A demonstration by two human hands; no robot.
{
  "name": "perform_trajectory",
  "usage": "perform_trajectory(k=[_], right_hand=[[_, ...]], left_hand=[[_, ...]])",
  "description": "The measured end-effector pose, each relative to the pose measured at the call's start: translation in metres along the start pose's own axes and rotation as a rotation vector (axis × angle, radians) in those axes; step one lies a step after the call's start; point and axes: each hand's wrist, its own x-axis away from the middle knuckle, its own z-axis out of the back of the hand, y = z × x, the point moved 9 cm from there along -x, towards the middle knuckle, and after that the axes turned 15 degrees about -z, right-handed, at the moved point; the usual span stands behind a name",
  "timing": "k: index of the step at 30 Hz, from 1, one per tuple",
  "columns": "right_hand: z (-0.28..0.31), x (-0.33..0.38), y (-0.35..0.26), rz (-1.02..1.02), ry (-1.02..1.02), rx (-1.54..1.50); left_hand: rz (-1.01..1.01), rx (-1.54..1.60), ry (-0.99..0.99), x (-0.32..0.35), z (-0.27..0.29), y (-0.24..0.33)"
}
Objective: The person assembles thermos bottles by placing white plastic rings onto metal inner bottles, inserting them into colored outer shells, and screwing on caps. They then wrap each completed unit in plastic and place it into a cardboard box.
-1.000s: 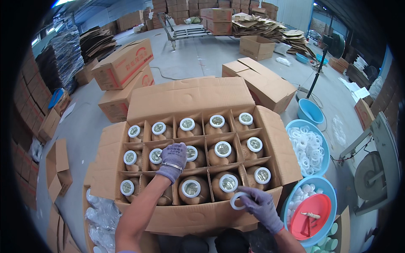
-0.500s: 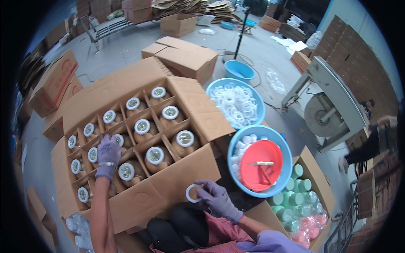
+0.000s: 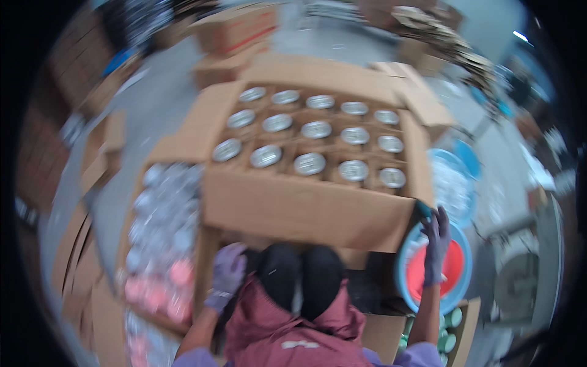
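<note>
Roughly: right hand [image 3: 435,244], purple-gloved, hung over the blue round basin with the red disc [image 3: 449,287], just off the right corner of the large open brown cardboard carton [image 3: 306,211]; fingers looked loosely extended, blur hid any pinch. Left hand [image 3: 227,275] rested curled at the carton's near-left corner. Carton held silver-topped jars [image 3: 310,163] in divider cells. Best practice: seat each piece squarely.

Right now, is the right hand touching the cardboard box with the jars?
Cannot tell. In the blurred head view, the right hand reaches over the blue basin, fingertips near the cardboard box flap corner; contact is unclear.
</note>
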Motion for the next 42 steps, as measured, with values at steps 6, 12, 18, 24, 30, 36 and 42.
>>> perform_trajectory(k=[6,12,18,24,30,36,42], right_hand=[[-0.073,0.122,0.138,-0.271,-0.322,0.221],[-0.068,0.176,0.152,-0.143,-0.269,0.548],[-0.058,0.236,0.145,-0.17,-0.221,0.732],[0.028,0.299,0.174,-0.179,-0.089,0.567],[0.191,0.329,0.194,-0.293,0.276,0.505],[0.414,0.318,0.235,-0.572,0.756,0.591],[0.42,0.253,0.304,-0.795,0.661,1.126]], left_hand=[[0.316,0.19,-0.142,0.121,-0.038,0.003],[0.251,0.238,-0.114,0.114,-0.028,0.003],[0.102,0.103,-0.037,0.102,-0.019,-0.008],[0.279,0.385,0.027,0.104,-0.016,-0.04],[0.274,0.325,0.217,0.064,0.014,-0.045],[0.089,0.437,0.146,0.02,0.002,0.028],[0.002,0.331,-0.01,0.005,-0.026,0.082]])
